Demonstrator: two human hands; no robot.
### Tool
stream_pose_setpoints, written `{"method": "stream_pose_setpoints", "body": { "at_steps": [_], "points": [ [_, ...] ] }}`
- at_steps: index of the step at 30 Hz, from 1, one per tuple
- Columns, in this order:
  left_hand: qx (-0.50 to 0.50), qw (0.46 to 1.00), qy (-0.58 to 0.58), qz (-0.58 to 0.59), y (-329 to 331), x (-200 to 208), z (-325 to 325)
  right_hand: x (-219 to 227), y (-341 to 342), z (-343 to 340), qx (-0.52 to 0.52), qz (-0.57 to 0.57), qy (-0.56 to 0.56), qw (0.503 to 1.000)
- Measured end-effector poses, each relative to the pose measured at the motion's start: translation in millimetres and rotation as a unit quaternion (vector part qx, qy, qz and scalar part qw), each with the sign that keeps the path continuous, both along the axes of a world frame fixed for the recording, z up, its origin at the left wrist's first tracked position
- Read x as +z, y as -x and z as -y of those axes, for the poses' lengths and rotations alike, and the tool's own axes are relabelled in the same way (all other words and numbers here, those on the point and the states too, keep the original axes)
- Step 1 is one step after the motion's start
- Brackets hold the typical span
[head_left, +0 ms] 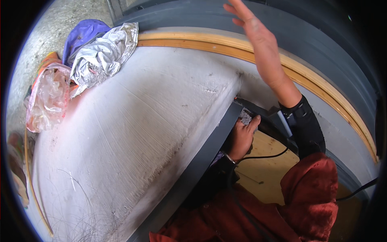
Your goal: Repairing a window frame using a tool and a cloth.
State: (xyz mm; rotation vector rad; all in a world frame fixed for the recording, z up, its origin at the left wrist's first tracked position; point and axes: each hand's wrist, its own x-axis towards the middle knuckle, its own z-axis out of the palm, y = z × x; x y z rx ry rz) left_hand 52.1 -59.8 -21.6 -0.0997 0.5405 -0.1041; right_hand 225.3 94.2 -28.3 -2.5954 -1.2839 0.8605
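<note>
My left hand (242, 139) is closed around a rough, grey, fluffy clump (245, 116), possibly a cloth or scouring wad. It sits in the corner where a dark grey frame (215, 139) meets the pale wall. Most of the clump is hidden by the fingers. Raised up and away, my right hand (260, 36) has its fingers stretched out and nothing visible in it. It is above the yellow-brown wooden strip (193, 42), in front of a dark grey curved surface (193, 16).
A whitish plastered surface (121, 133) spreads across the left. On its far left corner lie a crumpled silver sheet (107, 54), a purple cloth or bag (82, 36) and a clear plastic bag (50, 97). A black cable (262, 156) runs over a light wooden board (266, 173).
</note>
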Motion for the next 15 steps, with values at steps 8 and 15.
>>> {"method": "stream_pose_setpoints", "body": {
  "at_steps": [8, 15],
  "points": [
    [0.082, 0.994, 0.065, -0.033, -2, 12, -4, -24, 59, 13, 0.17, -0.103, 0.259, 0.945],
    [0.091, 0.992, -0.083, 0.023, 6, -1, 6, 6, 107, 7, 0.126, -0.175, 0.193, 0.957]
  ]
}}
